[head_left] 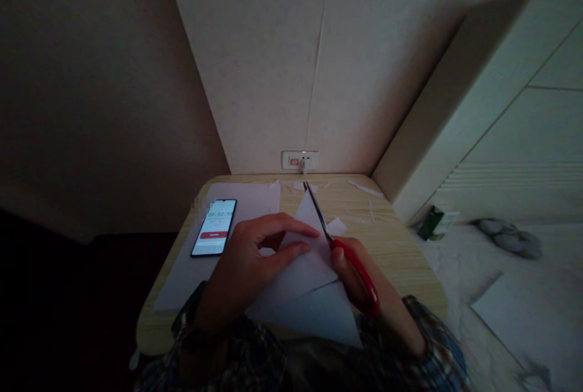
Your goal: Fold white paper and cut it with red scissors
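My right hand (364,295) grips red-handled scissors (350,264), whose dark blades run up along the right edge of a folded white paper triangle (310,283). My left hand (255,258) pinches that paper from the left, thumb and fingers closed on its upper part. The paper's tip points toward the wall. Both hands work over a small light-wood table (401,246).
A phone (215,227) with a lit screen lies on a white sheet (191,270) at the table's left. Several paper scraps (337,225) are scattered near the far edge. A wall socket (299,159) sits behind. A white cabinet (501,155) stands to the right, with paper (523,313) on the floor.
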The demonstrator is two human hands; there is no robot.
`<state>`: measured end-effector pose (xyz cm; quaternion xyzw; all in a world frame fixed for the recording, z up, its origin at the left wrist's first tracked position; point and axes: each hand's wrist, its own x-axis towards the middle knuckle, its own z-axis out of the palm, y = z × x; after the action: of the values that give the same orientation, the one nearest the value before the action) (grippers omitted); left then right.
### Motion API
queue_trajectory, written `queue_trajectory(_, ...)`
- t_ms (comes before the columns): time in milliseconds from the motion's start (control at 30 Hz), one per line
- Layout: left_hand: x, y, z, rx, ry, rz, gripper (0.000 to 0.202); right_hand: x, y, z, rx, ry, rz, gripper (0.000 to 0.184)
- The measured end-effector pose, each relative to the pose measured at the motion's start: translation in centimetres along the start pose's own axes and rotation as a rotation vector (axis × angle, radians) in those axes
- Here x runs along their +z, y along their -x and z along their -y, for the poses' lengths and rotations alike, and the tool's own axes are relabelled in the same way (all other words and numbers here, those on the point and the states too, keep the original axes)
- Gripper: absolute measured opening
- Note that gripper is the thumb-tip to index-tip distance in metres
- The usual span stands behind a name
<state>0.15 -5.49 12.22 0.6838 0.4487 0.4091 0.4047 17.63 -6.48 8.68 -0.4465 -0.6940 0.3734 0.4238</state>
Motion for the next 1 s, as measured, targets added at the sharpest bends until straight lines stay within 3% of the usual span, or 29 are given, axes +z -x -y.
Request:
queue_trajectory(200, 0.0, -0.2, 0.3, -0.027, 0.008, 0.014, 0.014, 0.1, -1.1, -0.9, 0.065, -0.131, 0.082, 0.054)
queue_trajectory(433, -0.9, -0.2, 0.8, -0.070, -0.045, -0.117, 0.014, -0.1, -1.7, -2.4, 0.125, -0.283, 0.139, 0.059)
queue_trajectory(567, -1.0, -0.2, 1.1, -0.048, -0.086, -0.137, 0.019, -0.4, -1.9, -2.1, 0.173, -0.382, 0.166, 0.045)
queue_trajectory(733, -0.8, -0.1, 1.4, -0.036, -0.093, -0.121, 0.027, -0.3, -2.0, -0.6, 0.291, -0.334, 0.128, 0.023)
queue_trajectory(1000, -0.9, 0.1, 0.9, -0.010, -0.159, -0.040, 0.046, -0.3, -2.3, 0.5, 0.277, -0.310, 0.018, 0.025)
